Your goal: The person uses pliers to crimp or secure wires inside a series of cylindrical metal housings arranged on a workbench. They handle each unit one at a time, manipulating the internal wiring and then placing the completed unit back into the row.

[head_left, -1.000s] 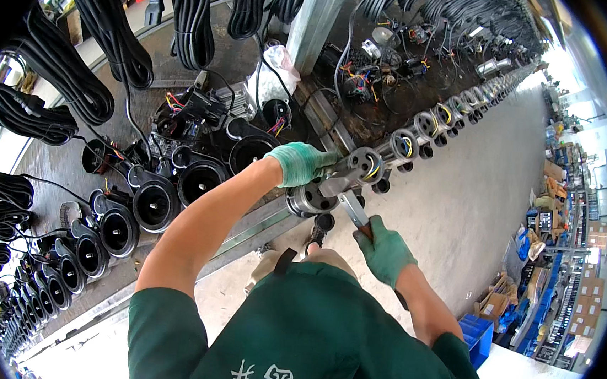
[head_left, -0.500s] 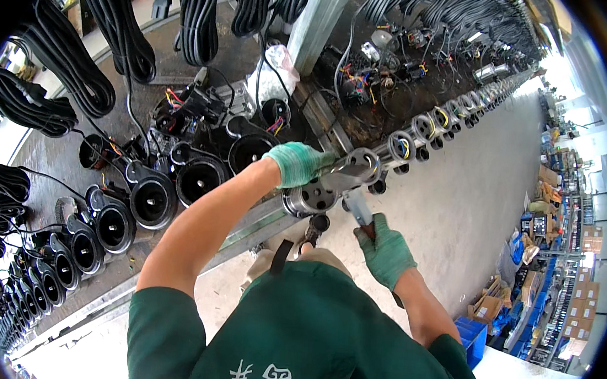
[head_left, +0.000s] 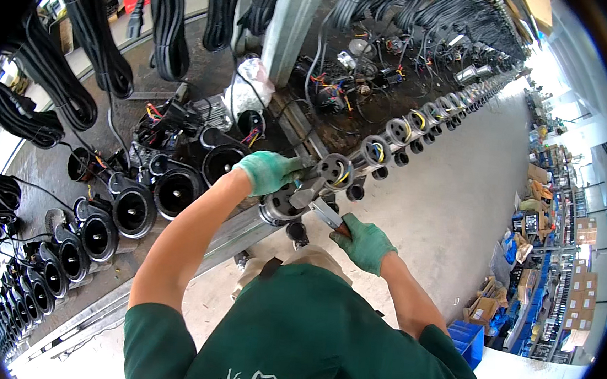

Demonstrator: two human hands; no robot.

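Note:
My left hand (head_left: pixel 269 172), in a green glove, reaches to the row of round metal motor housings along the bench edge. Its fingers are closed beside one housing (head_left: pixel 335 171) with holes in its end; what they grip is hidden. In my right hand (head_left: pixel 367 246), also gloved in green, is a hand tool (head_left: pixel 326 214) with a brown handle and a flat grey metal head. The tool's head lies over a nearer housing (head_left: pixel 281 203), in front of my left fingers; I cannot tell whether it touches.
Black round pump-like housings (head_left: pixel 133 209) line the bench at left. Coiled black cables (head_left: pixel 170 26) hang above it. A metal post (head_left: pixel 291 35) stands behind my left hand. Wired motor parts (head_left: pixel 347 86) lie farther back. At right are a blue crate (head_left: pixel 468 339) and shelves with cartons (head_left: pixel 580 300).
The whole view has shifted, so the bench and both hands appear farther left. The tool's head has turned and stays near the same housings. Both hands keep their places at the row.

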